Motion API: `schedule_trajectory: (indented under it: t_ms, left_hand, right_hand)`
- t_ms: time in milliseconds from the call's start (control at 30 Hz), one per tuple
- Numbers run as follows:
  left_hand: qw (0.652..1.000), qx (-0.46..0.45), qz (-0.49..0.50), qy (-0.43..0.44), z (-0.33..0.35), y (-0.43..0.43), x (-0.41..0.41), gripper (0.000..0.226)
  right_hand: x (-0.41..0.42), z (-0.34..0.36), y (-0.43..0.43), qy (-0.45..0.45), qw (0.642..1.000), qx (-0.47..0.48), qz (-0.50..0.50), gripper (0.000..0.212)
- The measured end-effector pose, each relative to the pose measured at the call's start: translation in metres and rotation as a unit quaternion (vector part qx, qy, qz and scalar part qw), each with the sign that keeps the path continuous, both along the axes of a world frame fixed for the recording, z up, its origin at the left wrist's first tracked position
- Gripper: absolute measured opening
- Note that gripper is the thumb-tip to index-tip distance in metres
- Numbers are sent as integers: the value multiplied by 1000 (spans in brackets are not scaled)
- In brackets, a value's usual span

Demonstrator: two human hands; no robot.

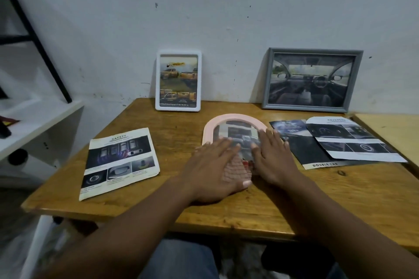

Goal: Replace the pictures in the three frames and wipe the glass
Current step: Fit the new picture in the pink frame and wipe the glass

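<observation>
A pink arched frame (pixel 233 119) lies flat on the wooden table (pixel 172 208) in front of me, with a car picture under its glass. My left hand (pixel 215 170) and my right hand (pixel 272 158) both rest flat on it, fingers straight and spread. A patterned cloth (pixel 237 169) shows between the hands, partly hidden. A white frame (pixel 178 81) with a pickup picture and a grey frame (pixel 311 79) with a car-interior picture lean upright against the wall.
A "Safety" brochure page (pixel 119 162) lies at the left of the table. Dark brochure sheets (pixel 335 140) overlap at the right. A white shelf (pixel 34 124) with a black ladder-like bar stands to the left. A second tabletop (pixel 394 133) adjoins at right.
</observation>
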State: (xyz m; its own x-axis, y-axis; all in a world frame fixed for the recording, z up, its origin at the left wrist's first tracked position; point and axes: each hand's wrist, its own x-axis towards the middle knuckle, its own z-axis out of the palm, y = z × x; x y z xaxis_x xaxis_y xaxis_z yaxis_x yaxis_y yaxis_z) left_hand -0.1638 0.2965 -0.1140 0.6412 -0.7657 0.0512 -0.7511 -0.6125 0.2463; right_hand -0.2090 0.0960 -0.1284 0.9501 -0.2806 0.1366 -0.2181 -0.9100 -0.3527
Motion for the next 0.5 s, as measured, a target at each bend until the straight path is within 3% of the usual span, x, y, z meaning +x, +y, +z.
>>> schedule_trajectory:
  t_ms: [100, 333, 500]
  left_hand:
    - [999, 32, 17, -13, -8, 13, 9, 80]
    - [990, 42, 110, 75, 0, -12, 67, 66]
    - [988, 57, 130, 66, 0, -46, 117, 67]
  right_hand:
    - [1, -10, 0, 60, 995, -80, -5, 74]
    - [-2, -6, 2, 69, 995, -67, 19, 75]
    - [-5, -3, 3, 75, 995, -58, 29, 73]
